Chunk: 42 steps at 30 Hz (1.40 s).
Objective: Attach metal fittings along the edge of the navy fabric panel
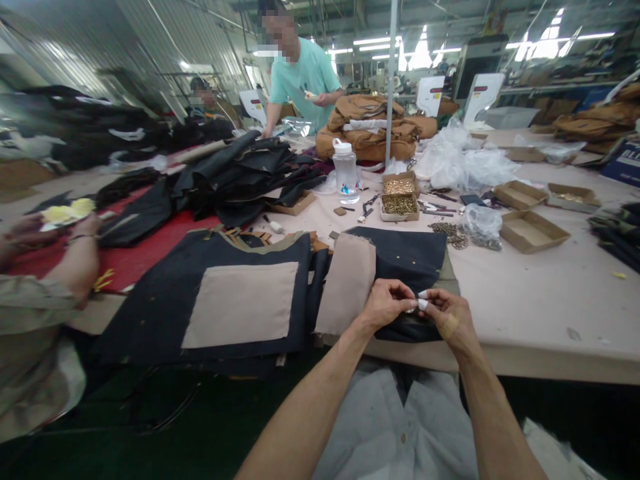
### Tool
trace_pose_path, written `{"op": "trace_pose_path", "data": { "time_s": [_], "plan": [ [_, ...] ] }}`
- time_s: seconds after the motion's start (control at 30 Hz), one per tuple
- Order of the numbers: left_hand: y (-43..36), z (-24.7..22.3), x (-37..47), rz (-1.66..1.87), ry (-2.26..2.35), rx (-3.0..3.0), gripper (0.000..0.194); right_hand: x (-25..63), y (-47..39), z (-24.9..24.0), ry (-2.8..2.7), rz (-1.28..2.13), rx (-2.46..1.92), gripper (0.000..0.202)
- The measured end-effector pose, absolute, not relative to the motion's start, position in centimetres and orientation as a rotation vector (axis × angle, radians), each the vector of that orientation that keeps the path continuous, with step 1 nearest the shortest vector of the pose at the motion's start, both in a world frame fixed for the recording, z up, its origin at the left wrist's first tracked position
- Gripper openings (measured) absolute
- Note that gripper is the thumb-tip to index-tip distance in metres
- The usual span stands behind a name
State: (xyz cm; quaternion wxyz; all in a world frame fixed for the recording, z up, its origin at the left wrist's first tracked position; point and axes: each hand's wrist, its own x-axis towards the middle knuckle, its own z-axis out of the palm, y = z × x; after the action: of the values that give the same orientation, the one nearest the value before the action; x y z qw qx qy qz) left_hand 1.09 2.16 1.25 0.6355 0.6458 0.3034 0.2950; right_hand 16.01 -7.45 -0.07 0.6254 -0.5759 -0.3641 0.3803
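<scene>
My left hand (389, 303) and my right hand (447, 313) meet at the table's front edge, thumbs and forefingers pinched close together. Whatever lies between the fingertips is too small to name. White wraps cover fingertips of my right hand, and a tan plaster sits on its back. Beneath both hands lies a dark navy fabric piece (410, 257) with small brass-coloured dots on it. A beige fabric panel (347, 283) is beside my left hand. Further left rests a stack of navy fabric pieces (150, 313) with a beige patch (243, 303) on top.
Small boxes of brass-coloured metal parts (399, 205) stand ahead, near a water bottle (346, 173) and hand tools (369, 208). Open cardboard trays (534, 230) are to the right. At left, a co-worker's hands (83, 243) hold something yellow. Another person (305, 80) stands across the table by brown bags (367, 127).
</scene>
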Motion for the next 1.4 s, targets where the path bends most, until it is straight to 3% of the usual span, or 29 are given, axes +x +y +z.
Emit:
{"op": "trace_pose_path", "data": {
  "time_s": [0.3,0.47,0.67,0.87,1.03,1.4],
  "plan": [
    [2.2,0.6,1.4,0.632,0.647,1.510,0.030,16.1,-7.0,-1.8,-0.795,0.827,-1.377,0.048],
    [1.8,1.0,1.3,0.756,0.662,1.345,0.025,16.0,-7.5,-2.8,-1.055,0.746,-1.460,0.041],
    [1.9,0.9,1.7,0.880,0.684,1.045,0.037,15.5,-8.1,-3.0,-1.311,0.539,-1.558,0.038],
    [2.5,0.8,1.2,0.943,0.652,0.972,0.035,15.5,-8.2,-2.9,-1.372,0.535,-1.542,0.033],
    [2.7,1.3,0.7,0.797,0.603,0.979,0.037,15.9,-8.6,-1.7,-1.317,0.571,-1.417,0.020],
    [2.6,1.8,0.2,0.645,0.632,1.088,0.046,16.2,-8.6,-1.4,-1.269,0.566,-1.463,0.020]
  ]
}}
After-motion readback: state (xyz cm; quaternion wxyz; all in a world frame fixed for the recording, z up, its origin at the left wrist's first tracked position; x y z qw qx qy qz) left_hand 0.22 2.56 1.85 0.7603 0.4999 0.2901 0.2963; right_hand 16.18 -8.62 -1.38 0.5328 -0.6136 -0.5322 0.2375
